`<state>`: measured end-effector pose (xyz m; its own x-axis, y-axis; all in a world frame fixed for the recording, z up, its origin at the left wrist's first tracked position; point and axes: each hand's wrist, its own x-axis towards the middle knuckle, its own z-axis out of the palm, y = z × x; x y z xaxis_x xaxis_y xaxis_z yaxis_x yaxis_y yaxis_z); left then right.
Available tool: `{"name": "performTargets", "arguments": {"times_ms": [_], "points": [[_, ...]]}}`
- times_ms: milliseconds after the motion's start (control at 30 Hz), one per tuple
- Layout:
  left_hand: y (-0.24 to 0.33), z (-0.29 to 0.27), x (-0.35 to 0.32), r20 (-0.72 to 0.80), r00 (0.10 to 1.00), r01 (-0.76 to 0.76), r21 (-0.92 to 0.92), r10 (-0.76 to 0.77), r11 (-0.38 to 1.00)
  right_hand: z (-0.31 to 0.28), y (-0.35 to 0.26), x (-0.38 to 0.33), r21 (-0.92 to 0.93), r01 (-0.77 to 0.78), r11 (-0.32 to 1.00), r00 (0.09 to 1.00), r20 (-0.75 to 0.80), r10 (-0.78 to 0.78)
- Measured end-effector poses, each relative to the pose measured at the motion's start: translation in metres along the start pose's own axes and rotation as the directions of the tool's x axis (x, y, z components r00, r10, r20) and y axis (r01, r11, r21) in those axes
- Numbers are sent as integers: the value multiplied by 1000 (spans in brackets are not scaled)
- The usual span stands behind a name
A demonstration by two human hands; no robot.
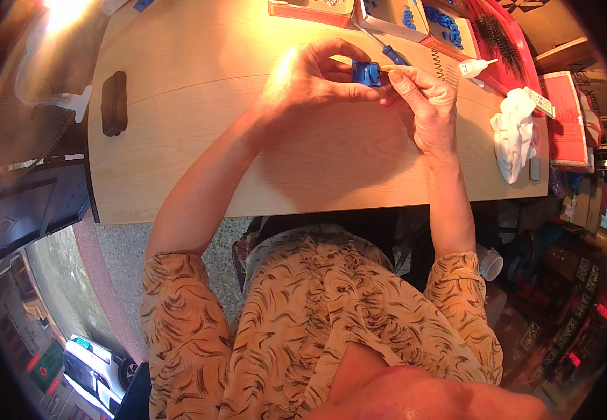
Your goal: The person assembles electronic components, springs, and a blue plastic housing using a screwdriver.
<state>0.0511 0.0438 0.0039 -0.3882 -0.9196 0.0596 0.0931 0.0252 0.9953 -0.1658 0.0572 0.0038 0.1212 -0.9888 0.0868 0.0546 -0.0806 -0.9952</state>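
My left hand grips a small, shiny blue plastic part between its thumb and fingers, raised over the far half of the wooden table. Close at the part's right side is my right hand, its thumb and forefinger pinched together. Whatever sits in that pinch is too small to name. Just beyond the two hands lies a screwdriver with a blue handle, its shaft pointing to the far left.
Open boxes at the far edge hold small parts, many of them blue. A white nozzle bottle, a dark coiled spring and a crumpled white cloth lie at the right. A brown oblong object rests at the left edge.
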Motion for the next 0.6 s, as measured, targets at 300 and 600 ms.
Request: {"name": "performTargets", "arguments": {"times_ms": [300, 600], "points": [[0, -3, 0, 4, 1000, -13, -154, 14, 988, -4, -1, 1, 89, -36, 995, 999, 44, 32], [-5, -2, 2, -23, 999, -43, -225, 39, 973, 3, -8, -5, -123, 74, 990, 997, 27, -72]]}}
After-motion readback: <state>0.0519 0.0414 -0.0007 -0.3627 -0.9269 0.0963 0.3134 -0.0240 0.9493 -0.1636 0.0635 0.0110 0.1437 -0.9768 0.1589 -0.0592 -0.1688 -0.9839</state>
